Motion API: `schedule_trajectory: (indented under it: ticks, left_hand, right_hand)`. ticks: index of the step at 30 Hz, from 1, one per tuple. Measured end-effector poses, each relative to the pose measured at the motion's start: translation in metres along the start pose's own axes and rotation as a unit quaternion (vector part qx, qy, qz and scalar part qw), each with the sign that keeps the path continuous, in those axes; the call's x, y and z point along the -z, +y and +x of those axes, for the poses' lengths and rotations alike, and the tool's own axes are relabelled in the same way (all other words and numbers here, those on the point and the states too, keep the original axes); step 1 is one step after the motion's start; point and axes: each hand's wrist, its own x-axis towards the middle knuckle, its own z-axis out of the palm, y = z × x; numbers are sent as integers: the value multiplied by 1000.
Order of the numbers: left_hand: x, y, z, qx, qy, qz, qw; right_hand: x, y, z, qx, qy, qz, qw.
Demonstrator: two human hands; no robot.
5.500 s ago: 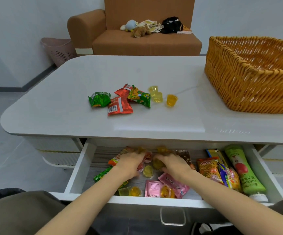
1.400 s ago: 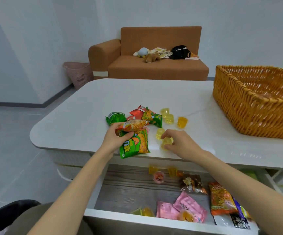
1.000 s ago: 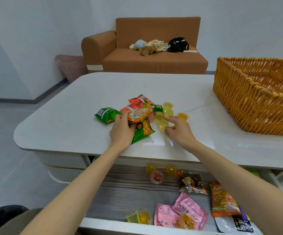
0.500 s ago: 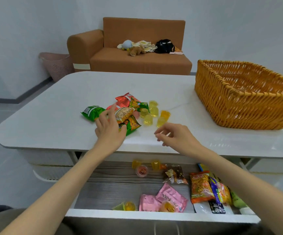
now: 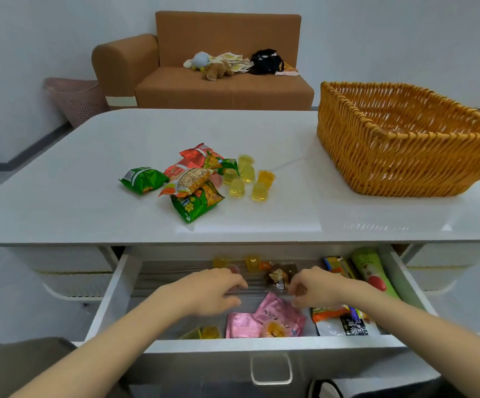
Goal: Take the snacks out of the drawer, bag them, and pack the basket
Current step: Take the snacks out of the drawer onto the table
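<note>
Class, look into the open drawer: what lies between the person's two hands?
In the head view, a dark brown snack packet lies between the left hand and right hand, close by the right fingertips.

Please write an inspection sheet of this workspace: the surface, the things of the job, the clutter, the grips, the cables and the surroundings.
Surface: white table, glossy, with its drawer pulled open.
Job's things: snack packets and yellow jelly cups heaped at the table's middle; wicker basket on the table at the right, nothing seen inside; more snacks in the drawer, among them pink packets and a green bottle. No bag seen.
Clutter: nothing seen on the table.
Grips: left hand and right hand both inside the drawer, fingers curled over the snacks; whether either holds anything cannot be told.
Cables: a thin line from the cups toward the basket, nature unclear.
Surroundings: brown sofa bearing soft toys and a black item; pink bin beside it.
</note>
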Motion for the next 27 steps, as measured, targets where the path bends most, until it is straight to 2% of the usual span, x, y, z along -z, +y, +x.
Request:
schedule_trajectory:
  ticks: [4, 7, 16, 22, 27]
  left_hand:
    - [-27, -7, 28, 17, -66, 38, 997]
    - [-43, -12, 43, 14, -94, 2, 995]
    - [-67, -11, 52, 35, -89, -84, 992]
    - [-69, -12, 54, 82, -120, -96, 985]
    - [-67, -15, 51, 113, -120, -103, 981]
  right_hand:
    - [-23, 11, 22, -38, -28, -7, 999]
    - [-37, 11, 32, -47, -13, 27, 998]
    - [-47, 3, 40, -54, -53, 101, 992]
    - [-43, -12, 37, -54, -105, 216, 969]
    - [-48, -26, 41, -53, -90, 144, 984]
